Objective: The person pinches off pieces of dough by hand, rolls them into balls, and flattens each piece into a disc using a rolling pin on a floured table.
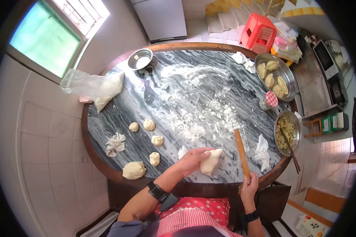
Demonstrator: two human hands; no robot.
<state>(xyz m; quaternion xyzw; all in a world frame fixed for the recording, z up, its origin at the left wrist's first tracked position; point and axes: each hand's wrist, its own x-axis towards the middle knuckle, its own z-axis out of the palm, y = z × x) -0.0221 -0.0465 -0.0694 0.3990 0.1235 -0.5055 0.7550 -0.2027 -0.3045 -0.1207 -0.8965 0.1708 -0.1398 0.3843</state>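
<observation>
A soft, flattened piece of dough [211, 162] hangs from my left hand [194, 161], its upper edge pinched under the thumb. In my right hand [249, 187] is the lower end of a wooden rolling pin [241, 152], which slants away from me over the marble tabletop [221, 89]. Dry flour [203, 116] is scattered beyond both hands. Left of my left hand sit several small dough balls [157, 140] and, close to the near edge, one larger lump of dough [134, 170].
Crumpled tissues [262, 153] lie right of the pin. At the right edge stand a bowl of filling [287, 134] with chopsticks, a jar [268, 100], and a metal basin [292, 81] holding filled dumplings. A flour bag [110, 87] and metal bowl [140, 59] are at the far left.
</observation>
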